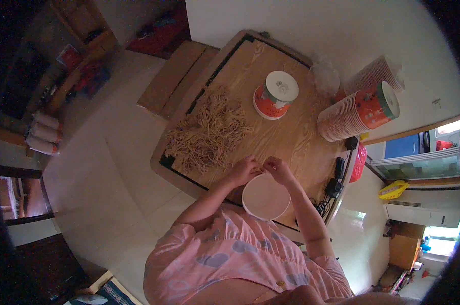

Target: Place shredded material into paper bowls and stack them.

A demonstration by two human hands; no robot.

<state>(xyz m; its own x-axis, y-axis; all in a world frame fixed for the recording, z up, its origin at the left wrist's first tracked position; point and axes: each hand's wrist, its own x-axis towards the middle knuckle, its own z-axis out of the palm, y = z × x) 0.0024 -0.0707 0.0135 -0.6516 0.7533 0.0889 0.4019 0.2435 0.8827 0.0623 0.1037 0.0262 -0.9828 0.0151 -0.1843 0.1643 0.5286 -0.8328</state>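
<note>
A round white paper tub (266, 198) stands close to my body at the table's near edge, its open mouth facing up. At its far rim my left hand (245, 170) and my right hand (277, 169) almost meet, fingers closed in a pinch. Whatever lies between the fingertips is too small to make out. Just beyond my left hand spreads a heap of tan twisted cords (209, 132). Farther back an orange and white paper tub (275, 96) rests upside down on the wood-grain table (255, 140).
Tall nested stacks of orange paper tubs (359, 112) lean at the table's right side, by a clear plastic bag (325, 76). Black adapters and cables (333, 188) lie along the right edge. A cardboard box (171, 79) adjoins the far left edge; a red basket (359, 161) is at right.
</note>
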